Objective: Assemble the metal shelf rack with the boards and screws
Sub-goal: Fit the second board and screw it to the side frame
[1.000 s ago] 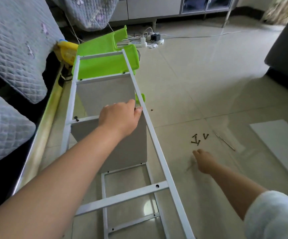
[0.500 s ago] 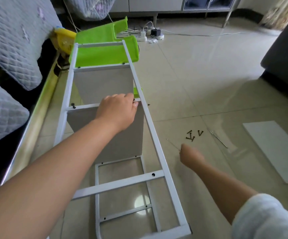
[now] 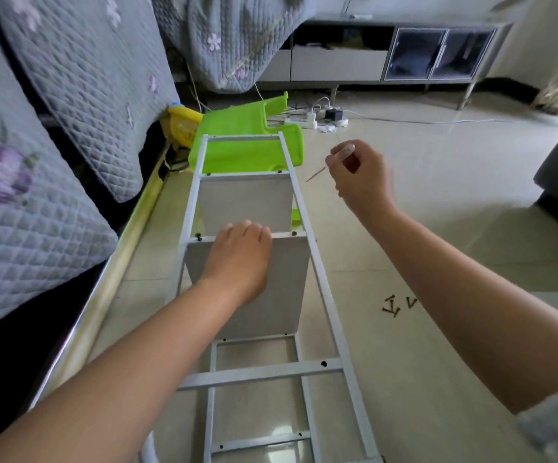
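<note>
The white metal rack frame (image 3: 317, 272) lies flat on the tiled floor (image 3: 437, 228), running away from the person beside the sofa's base rail (image 3: 104, 285), with its far end resting on a green plastic stool (image 3: 247, 152). Two grey boards stand inside it: the near board (image 3: 270, 295) under the middle crossbar and a far board (image 3: 244, 198) beyond it. The left hand (image 3: 240, 259) rests on that middle crossbar and the top edge of the near board, fingers bent over the bar and pressing down rather than wrapped around it. The right hand (image 3: 361, 175) is raised above the floor to the right of the frame, its fingers pinching a thin screwdriver (image 3: 334, 158) with a clear handle, the shaft pointing down-left toward the right rail. A small cluster of dark screws (image 3: 397, 305) lies on the floor near the frame's right side. The frame looks light and stiff, though thin tubing like this probably flexes and slides easily on smooth tile, so holding it at a crossbar joint seems the steadiest place. The boards appear rigid, and likely chip at their edges. The screws are tiny and likely to roll or slip from the fingers.
</note>
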`<state>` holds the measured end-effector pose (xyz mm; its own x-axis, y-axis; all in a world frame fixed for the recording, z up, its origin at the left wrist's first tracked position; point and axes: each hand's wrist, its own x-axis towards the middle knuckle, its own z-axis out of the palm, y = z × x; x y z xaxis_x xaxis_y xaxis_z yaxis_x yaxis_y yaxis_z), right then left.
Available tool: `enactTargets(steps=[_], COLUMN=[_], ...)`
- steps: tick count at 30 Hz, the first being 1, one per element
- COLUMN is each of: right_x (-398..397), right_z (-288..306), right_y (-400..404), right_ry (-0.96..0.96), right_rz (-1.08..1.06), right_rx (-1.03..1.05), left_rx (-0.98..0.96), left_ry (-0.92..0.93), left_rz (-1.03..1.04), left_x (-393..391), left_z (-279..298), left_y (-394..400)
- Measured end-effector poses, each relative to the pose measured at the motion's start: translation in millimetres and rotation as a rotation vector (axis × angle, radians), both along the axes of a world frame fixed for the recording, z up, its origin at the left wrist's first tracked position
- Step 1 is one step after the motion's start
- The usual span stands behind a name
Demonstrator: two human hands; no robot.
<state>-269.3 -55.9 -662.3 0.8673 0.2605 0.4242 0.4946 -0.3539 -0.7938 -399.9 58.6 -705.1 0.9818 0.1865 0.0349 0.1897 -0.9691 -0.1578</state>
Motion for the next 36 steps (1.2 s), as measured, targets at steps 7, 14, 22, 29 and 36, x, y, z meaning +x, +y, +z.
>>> enactTargets(steps=[7,14,22,29,36], right_x=[-39.8,-57.7,-73.3,-75.5,-80.3], right_z=[1.1,2.1,10.8,10.2,18.5], right_y=[32.9,65.6,82.0,80.5,81.2], right_ry=[0.041,-0.107,-0.32,-0.341,-0.357], right_rz=[0.375,0.467,0.5,0.506,0.545], right_rx=[0.014,-0.118,-0.2,-0.211,-0.28], left_rx=[-0.094,-0.457,-0.602,-0.671,-0.528], left_ry=[-0.258,-0.225,-0.246,-0.213,-0.163], left_rz=[0.245,0.419,0.415,0.432,0.402], left_x=[-31.8,-45.4,-48.3,-51.8,-54.4], left_z=[-2.6,-6.7,-11.4,-8.8,-5.4], left_y=[31.2,57.5,56.0,53.7,51.0])
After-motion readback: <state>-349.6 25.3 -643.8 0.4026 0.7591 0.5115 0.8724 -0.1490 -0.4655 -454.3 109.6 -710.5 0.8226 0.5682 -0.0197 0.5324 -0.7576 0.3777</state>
